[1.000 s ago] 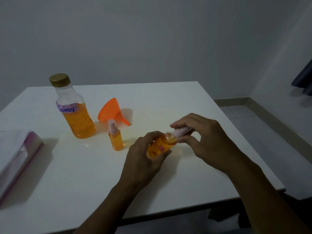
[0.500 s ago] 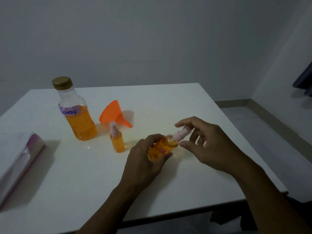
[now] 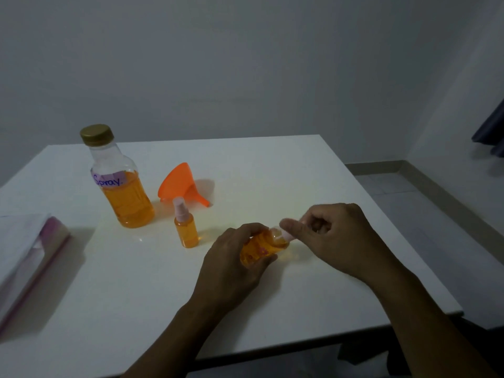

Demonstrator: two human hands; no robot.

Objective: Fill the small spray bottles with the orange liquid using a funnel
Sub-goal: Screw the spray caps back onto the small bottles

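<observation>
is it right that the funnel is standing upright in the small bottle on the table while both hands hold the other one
Not quite. In the head view the funnel lies on its side on the table, behind the standing small bottle. Left hand and right hand do hold the other bottle.

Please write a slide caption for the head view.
Left hand holds small spray bottle; right hand grips its cap.

Dim room, plain grey wall behind. White surface fills centre. Right: pale tiled floor w/ beige skirting; dark fabric at right edge.
</observation>
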